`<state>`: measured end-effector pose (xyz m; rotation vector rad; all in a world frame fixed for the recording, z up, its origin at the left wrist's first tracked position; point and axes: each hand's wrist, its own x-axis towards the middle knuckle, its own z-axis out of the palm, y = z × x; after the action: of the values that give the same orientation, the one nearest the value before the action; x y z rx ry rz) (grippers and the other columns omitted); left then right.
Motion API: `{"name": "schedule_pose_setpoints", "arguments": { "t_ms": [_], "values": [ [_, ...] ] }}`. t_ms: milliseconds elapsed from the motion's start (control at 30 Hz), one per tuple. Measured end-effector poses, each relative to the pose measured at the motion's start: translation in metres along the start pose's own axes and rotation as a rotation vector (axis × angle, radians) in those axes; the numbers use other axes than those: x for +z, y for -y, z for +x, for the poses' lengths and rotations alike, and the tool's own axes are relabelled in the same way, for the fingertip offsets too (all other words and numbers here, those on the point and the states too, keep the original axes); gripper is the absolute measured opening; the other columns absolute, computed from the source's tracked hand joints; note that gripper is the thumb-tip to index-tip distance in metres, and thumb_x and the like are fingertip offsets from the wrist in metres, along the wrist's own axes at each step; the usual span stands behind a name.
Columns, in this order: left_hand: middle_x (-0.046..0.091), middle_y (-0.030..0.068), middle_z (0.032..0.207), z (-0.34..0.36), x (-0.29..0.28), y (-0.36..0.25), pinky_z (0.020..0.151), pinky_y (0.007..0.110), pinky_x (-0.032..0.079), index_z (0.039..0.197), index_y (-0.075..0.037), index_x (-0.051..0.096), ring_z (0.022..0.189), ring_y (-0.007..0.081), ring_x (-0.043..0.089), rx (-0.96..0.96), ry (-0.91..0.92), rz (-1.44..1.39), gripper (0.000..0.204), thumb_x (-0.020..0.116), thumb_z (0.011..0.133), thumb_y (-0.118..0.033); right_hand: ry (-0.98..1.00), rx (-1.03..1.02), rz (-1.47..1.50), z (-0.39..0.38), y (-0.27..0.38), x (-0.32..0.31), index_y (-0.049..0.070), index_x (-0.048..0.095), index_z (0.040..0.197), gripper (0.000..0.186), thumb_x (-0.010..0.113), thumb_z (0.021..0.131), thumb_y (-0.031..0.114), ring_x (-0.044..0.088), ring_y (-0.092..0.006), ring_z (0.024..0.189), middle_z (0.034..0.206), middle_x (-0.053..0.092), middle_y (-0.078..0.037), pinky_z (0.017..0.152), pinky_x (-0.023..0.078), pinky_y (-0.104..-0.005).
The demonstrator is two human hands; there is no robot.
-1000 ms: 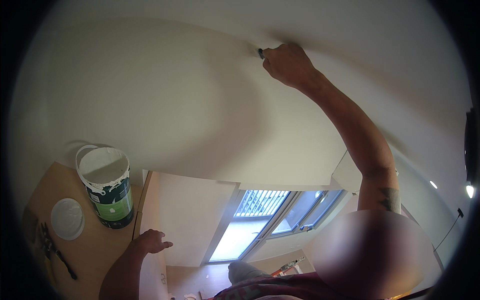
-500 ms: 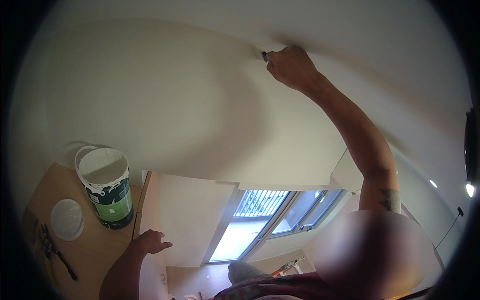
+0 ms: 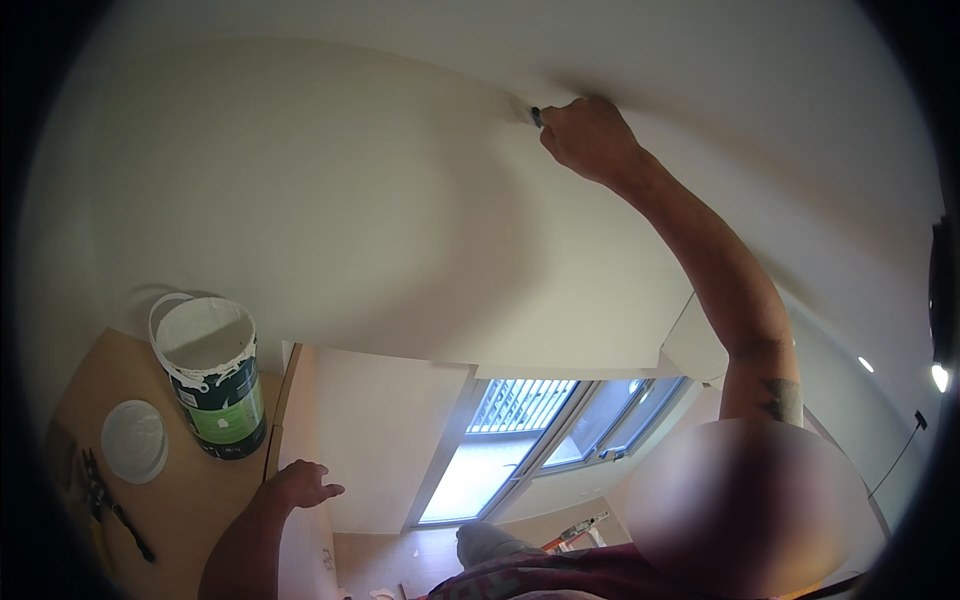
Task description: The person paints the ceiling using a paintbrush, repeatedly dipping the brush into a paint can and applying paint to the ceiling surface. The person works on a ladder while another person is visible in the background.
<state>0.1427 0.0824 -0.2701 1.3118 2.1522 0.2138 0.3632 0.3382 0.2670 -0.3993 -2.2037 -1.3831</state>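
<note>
- Broad, smooth cream wall (image 3: 290, 200), meeting the pale grey ceiling (image 3: 760, 110) along a curved line.
- Pale brown wooden worktop (image 3: 210, 500) at lower left, carrying the bucket, pliers and lid.
- Tall, round dark-green and light-green bucket (image 3: 222, 415), upright and uncovered, its white handle raised at the left; white coats its inner wall and rim, and a greyish area shows deeper in, wet or dry I cannot tell.
- Long pliers with black and yellow handles (image 3: 104, 498), lying near the worktop's left edge.
- Bare right hand (image 3: 588, 140), raised by the wall-ceiling line, its grip pinching the brush.
- Round, whitish plastic lid (image 3: 135, 442), flat just left of the bucket.
- Bare left hand (image 3: 305, 484), just right of the worktop's edge, its grip empty with fingers loosely spread.
- Small, dark-banded brush (image 3: 536, 117), jutting leftward from the right grip; its blurred tip is at the wall.
</note>
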Motion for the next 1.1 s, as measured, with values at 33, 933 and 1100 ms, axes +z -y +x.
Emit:
{"name": "schedule_pose_setpoints", "arguments": {
  "t_ms": [33,933,1100],
  "values": [
    [0.061,0.0243,0.14,-0.001,-0.001,-0.001,0.112,0.045,0.048,0.147,-0.001,0.054,0.132,0.0372,0.059,-0.008,0.004,-0.007,0.082,0.061,0.094,-0.064,0.015,0.006,-0.006,-0.001,0.001,-0.001,0.001,0.067,0.082,0.016,0.057,0.09,0.01,0.065,-0.0323,0.057,0.063,0.065,-0.016,0.06,0.053,-0.0469],
    [0.062,0.0245,0.14,-0.004,-0.002,-0.004,0.111,0.045,0.048,0.144,0.0,0.056,0.131,0.0373,0.059,0.002,-0.011,0.011,0.081,0.062,0.094,-0.063,0.134,0.089,-0.011,-0.02,-0.013,0.001,0.002,0.07,0.089,0.018,0.055,0.092,0.012,0.07,-0.033,0.067,0.073,0.07,-0.017,0.065,0.057,-0.0471],
    [0.064,0.0249,0.136,0.002,0.001,0.004,0.11,0.046,0.049,0.142,0.0,0.058,0.129,0.0377,0.061,0.022,-0.031,0.033,0.08,0.062,0.093,-0.063,0.132,0.09,-0.031,-0.026,-0.018,0.007,0.001,0.071,0.09,0.02,0.056,0.093,0.015,0.069,-0.034,0.066,0.074,0.07,-0.018,0.065,0.057,-0.0475]
  ]
}}
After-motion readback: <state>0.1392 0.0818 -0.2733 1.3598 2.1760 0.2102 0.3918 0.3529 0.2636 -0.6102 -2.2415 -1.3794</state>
